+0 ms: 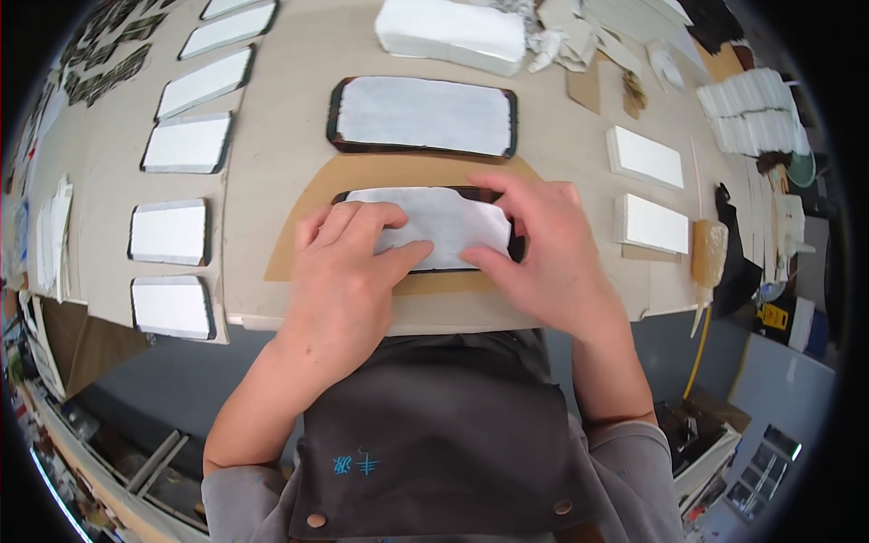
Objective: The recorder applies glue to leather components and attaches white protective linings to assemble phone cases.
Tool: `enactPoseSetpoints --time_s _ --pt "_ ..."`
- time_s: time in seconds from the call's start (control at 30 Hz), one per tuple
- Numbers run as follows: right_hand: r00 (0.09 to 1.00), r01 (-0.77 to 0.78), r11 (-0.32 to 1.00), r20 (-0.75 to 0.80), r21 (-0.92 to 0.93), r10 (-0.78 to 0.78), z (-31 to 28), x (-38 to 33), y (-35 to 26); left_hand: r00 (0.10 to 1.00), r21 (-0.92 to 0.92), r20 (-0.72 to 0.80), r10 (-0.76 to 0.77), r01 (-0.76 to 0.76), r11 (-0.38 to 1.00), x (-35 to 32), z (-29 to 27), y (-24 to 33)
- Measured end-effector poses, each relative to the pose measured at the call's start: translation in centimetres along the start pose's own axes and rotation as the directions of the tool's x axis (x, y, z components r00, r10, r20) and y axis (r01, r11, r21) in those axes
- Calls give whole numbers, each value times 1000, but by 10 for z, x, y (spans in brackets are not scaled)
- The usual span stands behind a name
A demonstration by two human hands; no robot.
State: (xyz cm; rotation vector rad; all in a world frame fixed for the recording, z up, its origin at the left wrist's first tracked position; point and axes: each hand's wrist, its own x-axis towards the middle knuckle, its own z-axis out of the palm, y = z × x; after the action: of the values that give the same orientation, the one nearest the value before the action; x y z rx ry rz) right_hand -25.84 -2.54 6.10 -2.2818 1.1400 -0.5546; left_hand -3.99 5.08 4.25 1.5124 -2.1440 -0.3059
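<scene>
A white sheet (453, 222) lies over a dark-edged rectangular piece (434, 270) in front of me, slightly askew at its right end. My left hand (348, 262) rests on the sheet's left part, fingers apart and pressing down. At the other end, my right hand (548, 244) grips the sheet, its thumb on the near corner and its index finger by the far edge. Beneath is a tan board (308, 222) with a curved outline. Just beyond sits a larger dark-edged piece (424, 115) faced in white.
Several white-faced pieces with dark edges (169, 231) line the left side. To the right are two white blocks (654, 223) and an amber bottle with a nozzle (710, 253) at the table edge. A thick white stack (450, 34) and crumpled scraps (566, 41) stand at the back.
</scene>
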Motion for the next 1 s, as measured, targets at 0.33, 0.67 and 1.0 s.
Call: enactPoseSetpoints --time_s 0.33,0.67,1.0 --pt "945 -301 838 22 455 327 -14 -18 42 1000 -80 -11 20 -20 997 28 28 17" --pt "924 -361 739 109 569 367 -3 -15 51 1000 -157 -10 20 -22 987 37 36 27" --pt "928 -350 725 114 593 354 -5 -7 51 1000 -178 14 22 -19 984 39 37 28"
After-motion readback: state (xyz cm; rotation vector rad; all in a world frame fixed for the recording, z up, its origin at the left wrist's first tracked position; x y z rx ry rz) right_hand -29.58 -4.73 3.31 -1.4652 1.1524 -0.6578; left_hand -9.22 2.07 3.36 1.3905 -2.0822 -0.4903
